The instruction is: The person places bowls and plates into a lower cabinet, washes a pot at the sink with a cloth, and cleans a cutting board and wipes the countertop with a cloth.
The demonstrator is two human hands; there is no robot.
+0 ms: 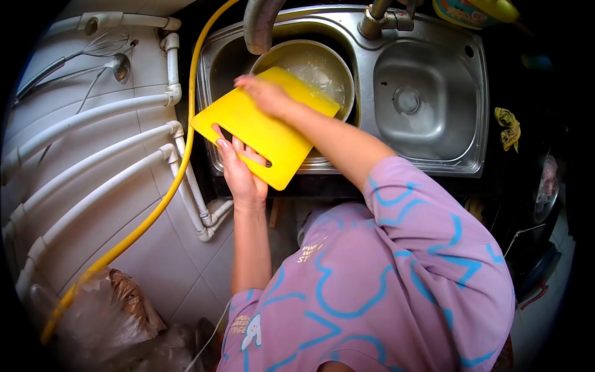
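Note:
A yellow cutting board [282,133] is tilted over the left sink basin, its slotted handle end towards me. My left hand [240,170] grips that end, with fingers through the slot and the thumb at its edge. My right hand [266,95] lies across the board's upper face near its far left edge, slightly blurred, with its fingers stretched out. Behind the board a round metal bowl [310,59] holding water sits in the left basin. The faucet [257,31] hangs above the bowl's left side.
The right sink basin [427,93] has a drain. A yellow hose [191,111] runs down left of the sink, beside white pipes [93,124] on tiles. A whisk [105,44] and ladle [119,67] lie upper left. Plastic bags [118,316] are lower left; a yellow cloth [508,129] is right.

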